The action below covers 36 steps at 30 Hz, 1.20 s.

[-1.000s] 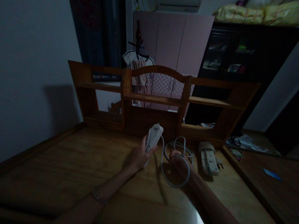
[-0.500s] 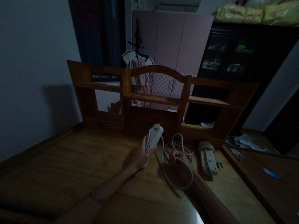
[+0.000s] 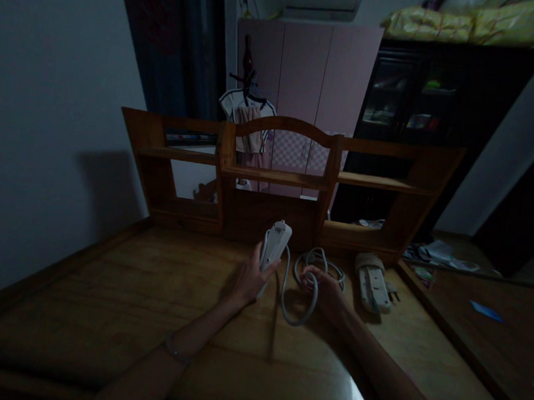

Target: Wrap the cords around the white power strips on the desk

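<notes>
My left hand (image 3: 250, 279) is wrapped round a white power strip (image 3: 276, 244), held tilted above the wooden desk top. From the strip a grey-white power cord (image 3: 285, 309) hangs in a loop and runs across to my right hand (image 3: 320, 285), whose fingers are closed on it. Beyond my right hand more of the cord lies in loose coils on the desk. To the right of that hand rests a second power strip (image 3: 373, 288), its own cord wound round one end and its plug sticking out at the side.
A wooden shelf unit (image 3: 275, 176) with open compartments stands along the back of the desk (image 3: 185, 304). On the left a wall (image 3: 58, 146) borders the desk. Past the desk's right edge, a blue packet (image 3: 486, 311) lies on a lower brown surface.
The cord loop over my right wrist has shrunk and slid left, now hanging between my hands. My left hand and the power strip have hardly moved.
</notes>
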Tool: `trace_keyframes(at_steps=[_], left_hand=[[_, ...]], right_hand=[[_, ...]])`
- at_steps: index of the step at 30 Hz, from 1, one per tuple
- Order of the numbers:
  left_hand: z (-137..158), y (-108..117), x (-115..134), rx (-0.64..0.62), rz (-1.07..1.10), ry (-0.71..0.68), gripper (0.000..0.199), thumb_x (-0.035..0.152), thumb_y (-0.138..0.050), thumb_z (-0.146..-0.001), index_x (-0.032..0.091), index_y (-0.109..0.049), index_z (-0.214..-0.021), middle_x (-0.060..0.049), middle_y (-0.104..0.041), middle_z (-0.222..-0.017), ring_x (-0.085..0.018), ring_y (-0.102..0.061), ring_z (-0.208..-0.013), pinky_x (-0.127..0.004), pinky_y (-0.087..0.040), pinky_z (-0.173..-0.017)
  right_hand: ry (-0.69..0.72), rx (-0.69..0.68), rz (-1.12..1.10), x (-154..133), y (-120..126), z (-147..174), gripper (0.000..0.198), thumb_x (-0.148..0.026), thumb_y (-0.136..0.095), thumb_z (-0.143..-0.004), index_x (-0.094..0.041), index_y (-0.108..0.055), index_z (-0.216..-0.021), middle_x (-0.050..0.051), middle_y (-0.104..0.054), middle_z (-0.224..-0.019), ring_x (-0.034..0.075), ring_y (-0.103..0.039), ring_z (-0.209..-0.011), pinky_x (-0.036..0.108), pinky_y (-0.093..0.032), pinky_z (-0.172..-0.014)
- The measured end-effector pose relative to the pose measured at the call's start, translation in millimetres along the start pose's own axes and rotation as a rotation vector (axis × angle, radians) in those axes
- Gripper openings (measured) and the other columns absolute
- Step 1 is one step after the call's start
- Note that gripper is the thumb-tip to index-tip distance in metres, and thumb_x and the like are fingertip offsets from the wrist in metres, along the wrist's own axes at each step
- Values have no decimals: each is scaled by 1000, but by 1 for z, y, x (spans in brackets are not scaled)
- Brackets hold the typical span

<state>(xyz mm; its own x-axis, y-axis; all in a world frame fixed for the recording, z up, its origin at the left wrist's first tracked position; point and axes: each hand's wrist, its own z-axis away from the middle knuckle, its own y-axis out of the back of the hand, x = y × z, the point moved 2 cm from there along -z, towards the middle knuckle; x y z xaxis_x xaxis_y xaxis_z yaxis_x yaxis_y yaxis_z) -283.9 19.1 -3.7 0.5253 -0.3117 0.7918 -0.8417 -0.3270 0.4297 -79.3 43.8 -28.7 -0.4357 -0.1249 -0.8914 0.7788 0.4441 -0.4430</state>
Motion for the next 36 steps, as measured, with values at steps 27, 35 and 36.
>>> trace_keyframes(at_steps=[27, 35, 36], left_hand=[[-1, -1, -2, 5, 41, 26, 65, 52, -52, -83, 21, -33, -137, -11, -55, -128, -26, -56, -114, -37, -42, -92], [-3, -2, -5, 34, -9, 56, 67, 53, -55, -81, 22, -33, -136, -11, -56, -127, -25, -55, -114, -35, -42, -91], [-3, -1, -5, 38, -10, 59, 67, 53, -55, -81, 22, -33, -136, -11, -55, -127, -25, -55, -114, -35, -42, -92]], right_hand=[[61, 262, -112, -2, 23, -9, 45, -51, -70, -71, -21, -42, -54, -8, -29, -43, 6, -28, -40, 22, -30, -41], [81, 302, -151, -9, 13, -3, 22, -33, -76, -71, -21, -58, -76, -9, -41, -52, 7, -36, -45, 23, -37, -50], [82, 280, -150, -8, 13, -4, 22, -33, -76, -71, -21, -58, -75, -9, -41, -52, 6, -35, -45, 22, -36, -49]])
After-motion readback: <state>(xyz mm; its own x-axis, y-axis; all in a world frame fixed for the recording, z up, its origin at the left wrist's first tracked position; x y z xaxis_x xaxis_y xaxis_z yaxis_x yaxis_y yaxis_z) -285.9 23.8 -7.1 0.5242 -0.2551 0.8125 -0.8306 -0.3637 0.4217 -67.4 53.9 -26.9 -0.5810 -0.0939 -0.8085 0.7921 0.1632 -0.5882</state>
